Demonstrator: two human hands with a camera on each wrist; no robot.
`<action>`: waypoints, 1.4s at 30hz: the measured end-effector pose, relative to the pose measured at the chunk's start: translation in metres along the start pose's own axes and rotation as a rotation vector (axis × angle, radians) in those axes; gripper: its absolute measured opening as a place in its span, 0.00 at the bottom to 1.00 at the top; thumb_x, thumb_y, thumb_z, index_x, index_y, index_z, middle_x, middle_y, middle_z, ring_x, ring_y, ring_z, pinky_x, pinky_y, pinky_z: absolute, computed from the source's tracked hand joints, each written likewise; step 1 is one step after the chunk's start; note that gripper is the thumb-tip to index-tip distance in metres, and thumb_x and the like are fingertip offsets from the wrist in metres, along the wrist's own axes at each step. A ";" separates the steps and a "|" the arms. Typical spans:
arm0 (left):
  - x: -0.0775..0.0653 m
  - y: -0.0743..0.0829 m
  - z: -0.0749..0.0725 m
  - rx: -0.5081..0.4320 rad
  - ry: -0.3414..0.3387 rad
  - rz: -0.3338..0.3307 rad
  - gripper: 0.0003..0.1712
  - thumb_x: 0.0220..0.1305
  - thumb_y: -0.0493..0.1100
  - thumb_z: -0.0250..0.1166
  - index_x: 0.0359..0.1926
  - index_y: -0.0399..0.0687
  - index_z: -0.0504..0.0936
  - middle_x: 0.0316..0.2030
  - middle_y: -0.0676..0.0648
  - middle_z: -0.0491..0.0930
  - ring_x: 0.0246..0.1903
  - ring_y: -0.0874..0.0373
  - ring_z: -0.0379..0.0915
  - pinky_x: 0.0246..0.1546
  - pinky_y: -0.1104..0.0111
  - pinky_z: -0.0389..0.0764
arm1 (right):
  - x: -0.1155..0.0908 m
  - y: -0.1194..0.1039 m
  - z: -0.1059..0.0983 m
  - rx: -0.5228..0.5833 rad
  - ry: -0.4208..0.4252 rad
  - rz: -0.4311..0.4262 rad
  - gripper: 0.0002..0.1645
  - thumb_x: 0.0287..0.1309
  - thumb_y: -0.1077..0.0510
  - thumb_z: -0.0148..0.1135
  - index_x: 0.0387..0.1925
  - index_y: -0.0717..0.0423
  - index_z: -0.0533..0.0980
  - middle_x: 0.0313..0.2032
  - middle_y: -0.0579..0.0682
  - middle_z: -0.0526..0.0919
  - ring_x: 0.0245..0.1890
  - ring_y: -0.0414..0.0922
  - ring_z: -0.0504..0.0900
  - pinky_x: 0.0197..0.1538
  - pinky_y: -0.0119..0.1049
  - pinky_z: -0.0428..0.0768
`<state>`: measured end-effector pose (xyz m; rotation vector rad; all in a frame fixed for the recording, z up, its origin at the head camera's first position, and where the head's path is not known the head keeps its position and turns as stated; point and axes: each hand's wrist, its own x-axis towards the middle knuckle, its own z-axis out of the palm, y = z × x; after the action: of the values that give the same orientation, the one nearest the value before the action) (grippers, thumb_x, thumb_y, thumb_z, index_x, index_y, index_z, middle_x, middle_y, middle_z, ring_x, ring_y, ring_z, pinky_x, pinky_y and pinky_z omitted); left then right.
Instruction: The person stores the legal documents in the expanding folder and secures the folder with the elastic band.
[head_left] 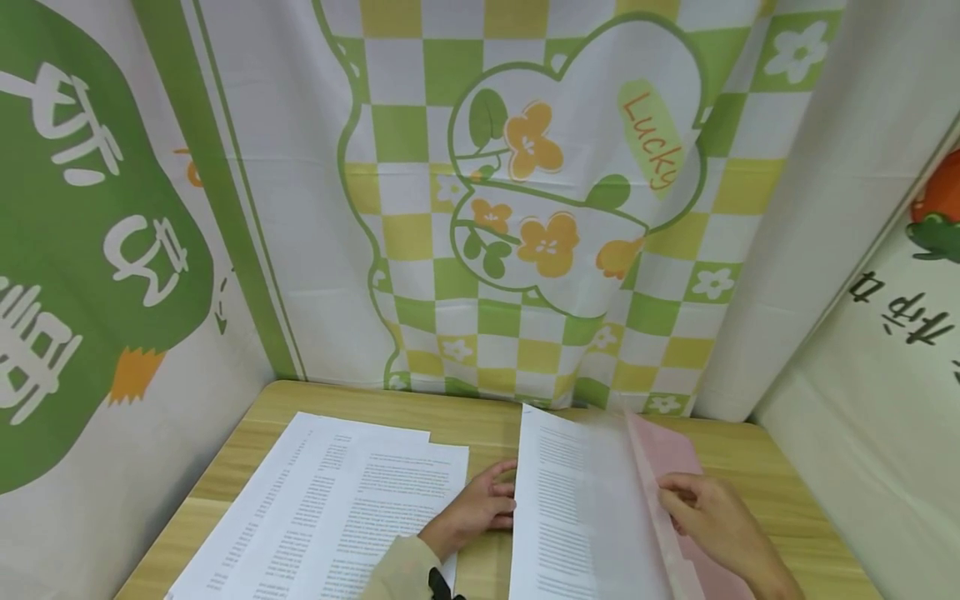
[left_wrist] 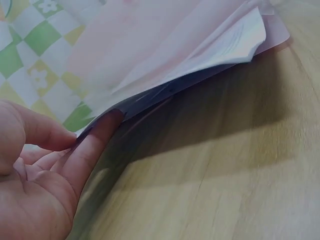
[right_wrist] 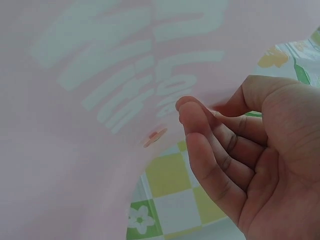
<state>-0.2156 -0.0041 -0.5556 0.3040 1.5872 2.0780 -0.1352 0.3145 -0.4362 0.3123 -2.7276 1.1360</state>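
Note:
A pink translucent plastic folder lies at the right of the table, its cover lifted. Several printed sheets sit partly under that cover and stick out on its left. My left hand is at the sheets' left edge; in the left wrist view its thumb lies above the edge and a finger below, pinching it. My right hand pinches the edge of the raised cover between thumb and fingertips. White lettering on the pink cover shows in the right wrist view.
More printed sheets lie overlapping on the left of the wooden table. A checked cloth with flowers hangs behind the table's far edge. Printed cloth walls close in both sides.

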 end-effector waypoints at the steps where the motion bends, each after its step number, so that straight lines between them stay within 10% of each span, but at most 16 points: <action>1: 0.001 -0.001 0.002 -0.003 -0.004 0.005 0.41 0.62 0.20 0.54 0.77 0.39 0.60 0.53 0.36 0.83 0.42 0.49 0.84 0.40 0.60 0.86 | 0.000 0.000 0.000 0.000 0.001 0.000 0.07 0.67 0.66 0.61 0.36 0.56 0.84 0.19 0.37 0.75 0.20 0.35 0.74 0.25 0.32 0.74; 42: 0.021 -0.019 0.062 0.033 -0.024 -0.044 0.46 0.60 0.14 0.54 0.79 0.33 0.54 0.32 0.39 0.79 0.26 0.48 0.83 0.33 0.53 0.87 | -0.002 -0.004 0.011 0.015 0.058 -0.054 0.07 0.65 0.68 0.63 0.40 0.60 0.85 0.20 0.36 0.75 0.18 0.35 0.76 0.22 0.33 0.78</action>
<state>-0.1999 0.0623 -0.5579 0.3016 1.6011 2.0092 -0.1327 0.3040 -0.4418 0.3470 -2.6455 1.1341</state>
